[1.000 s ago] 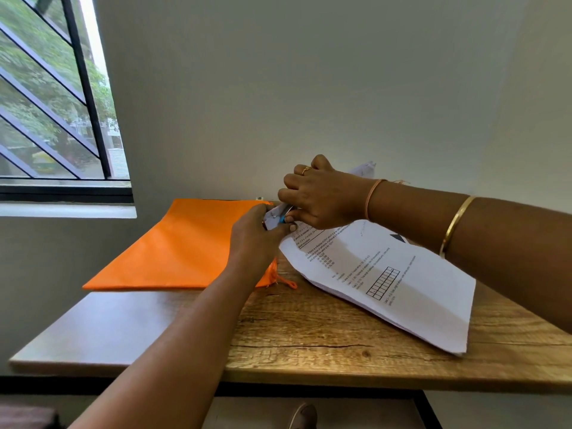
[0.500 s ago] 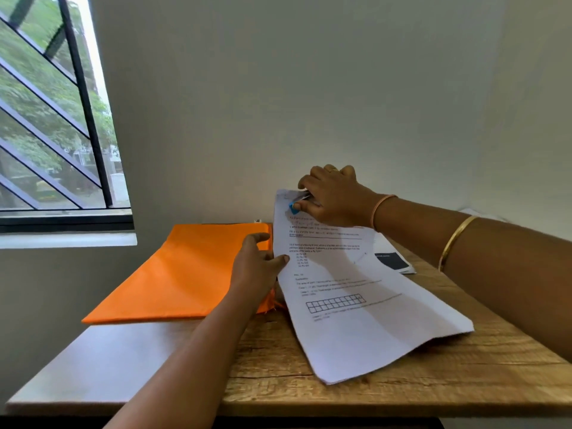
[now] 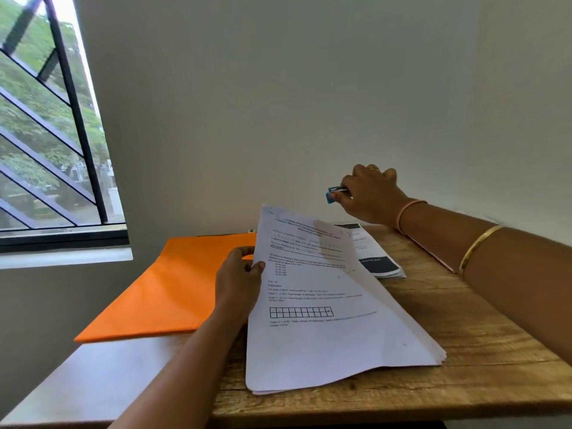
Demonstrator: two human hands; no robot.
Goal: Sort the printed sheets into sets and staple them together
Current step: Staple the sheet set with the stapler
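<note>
- My left hand [image 3: 240, 274] pinches the left edge of the set of printed sheets [image 3: 325, 320], thumb on the top page and fingers curled behind.
- The set tilts up at my side; its lower right corner rests on the wooden table [image 3: 464, 335].
- My right hand [image 3: 368, 193] curls round the small blue stapler [image 3: 333, 193], held in the air near the wall.
- Another stack of printed pages [image 3: 376, 258] lies behind the set.
- An orange folder [image 3: 173, 283] lies just to the left.
</note>
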